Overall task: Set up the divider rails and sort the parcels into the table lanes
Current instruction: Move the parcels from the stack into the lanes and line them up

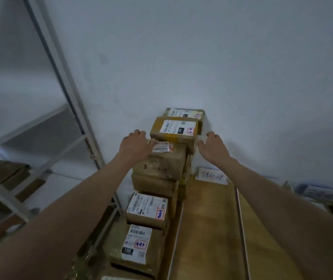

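The wooden bench [208, 229] runs away from the camera to a pale wall; two thin metal divider rails [242, 229] lie lengthwise on it, splitting the top into lanes; the left lane holds a row of taped cardboard parcels [147, 209] with white shipping labels, stacked higher toward the wall; the middle lane shows bare wood, with a handwritten white label card [211, 175] at its far end against the wall; at the right edge more labelled parcels [319, 194] sit, blurred.
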`<act>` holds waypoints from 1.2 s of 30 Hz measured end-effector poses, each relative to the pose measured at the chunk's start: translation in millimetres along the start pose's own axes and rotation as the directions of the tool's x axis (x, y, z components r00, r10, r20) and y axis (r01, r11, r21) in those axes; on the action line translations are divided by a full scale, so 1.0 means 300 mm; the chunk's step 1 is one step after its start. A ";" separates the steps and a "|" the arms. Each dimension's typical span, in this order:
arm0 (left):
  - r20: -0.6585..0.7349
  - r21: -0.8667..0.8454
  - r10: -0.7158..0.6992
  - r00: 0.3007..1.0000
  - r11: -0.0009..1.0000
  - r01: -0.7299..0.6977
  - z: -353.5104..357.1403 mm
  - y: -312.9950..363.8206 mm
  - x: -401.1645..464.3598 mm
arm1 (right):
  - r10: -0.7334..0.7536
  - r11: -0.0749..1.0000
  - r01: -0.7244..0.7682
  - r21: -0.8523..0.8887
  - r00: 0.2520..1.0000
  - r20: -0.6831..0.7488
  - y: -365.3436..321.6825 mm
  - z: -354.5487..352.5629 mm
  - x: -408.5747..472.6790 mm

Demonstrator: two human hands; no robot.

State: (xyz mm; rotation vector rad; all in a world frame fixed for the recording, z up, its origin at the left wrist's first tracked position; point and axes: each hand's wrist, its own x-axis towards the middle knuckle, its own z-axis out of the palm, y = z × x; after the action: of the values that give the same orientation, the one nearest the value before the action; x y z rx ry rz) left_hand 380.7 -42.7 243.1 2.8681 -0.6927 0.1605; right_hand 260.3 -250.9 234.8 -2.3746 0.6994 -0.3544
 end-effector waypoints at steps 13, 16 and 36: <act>0.179 -0.216 -0.064 0.982 0.971 0.103 0.098 0.001 0.248 | 0.186 0.949 -0.208 0.236 0.976 0.115 -0.074 0.101 0.151; 0.167 -0.264 -0.057 0.984 0.959 0.100 0.101 0.015 0.253 | 0.207 0.927 -0.232 0.294 0.972 0.114 -0.080 0.115 0.164; -0.221 -0.721 0.012 0.975 0.672 -0.172 -0.258 0.141 0.126 | 0.164 0.757 -0.113 0.644 0.986 -0.020 -0.163 -0.209 -0.057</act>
State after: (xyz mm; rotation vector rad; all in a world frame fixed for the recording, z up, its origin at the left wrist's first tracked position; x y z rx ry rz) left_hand 390.0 -80.3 331.0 1.9976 -0.6635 0.1359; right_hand 239.9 -240.0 312.7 -1.6496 0.6508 -0.5252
